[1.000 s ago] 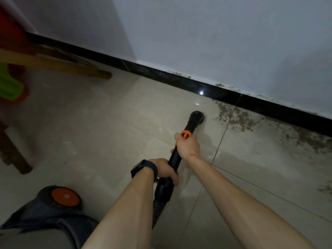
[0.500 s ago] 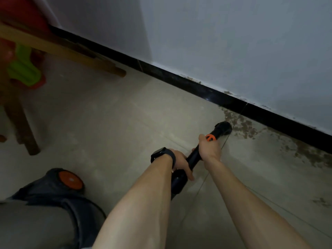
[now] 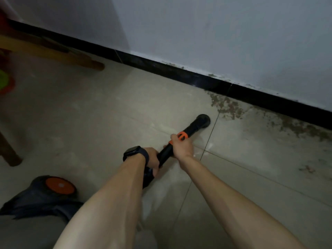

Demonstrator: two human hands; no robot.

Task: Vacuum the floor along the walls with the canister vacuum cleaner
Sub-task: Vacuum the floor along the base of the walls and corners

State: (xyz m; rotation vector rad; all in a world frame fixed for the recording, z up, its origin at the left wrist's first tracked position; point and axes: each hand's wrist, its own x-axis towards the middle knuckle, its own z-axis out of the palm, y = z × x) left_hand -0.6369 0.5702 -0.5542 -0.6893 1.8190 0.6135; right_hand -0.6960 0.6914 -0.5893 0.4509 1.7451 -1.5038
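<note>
**Beside the wall at 1 o'clock: wand gripped by 2 hands**

Beyond the hands, toward 1 o'clock, the round black nozzle [image 3: 203,121] is set on the beige tiled floor [image 3: 107,112], near the black skirting [image 3: 179,76] but apart from it. The black wand [image 3: 166,153] is gripped by the right hand [image 3: 181,147] at its orange collar [image 3: 182,136], and lower down by the left hand [image 3: 152,159], fingers curled round it. Brown stains [image 3: 226,106] are seen at 2 o'clock from the nozzle. The canister [image 3: 53,189] is seen at 8 o'clock.

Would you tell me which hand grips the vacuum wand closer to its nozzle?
The right hand, just behind the orange collar; the left hand, wearing the watch, holds the wand farther back.
</note>
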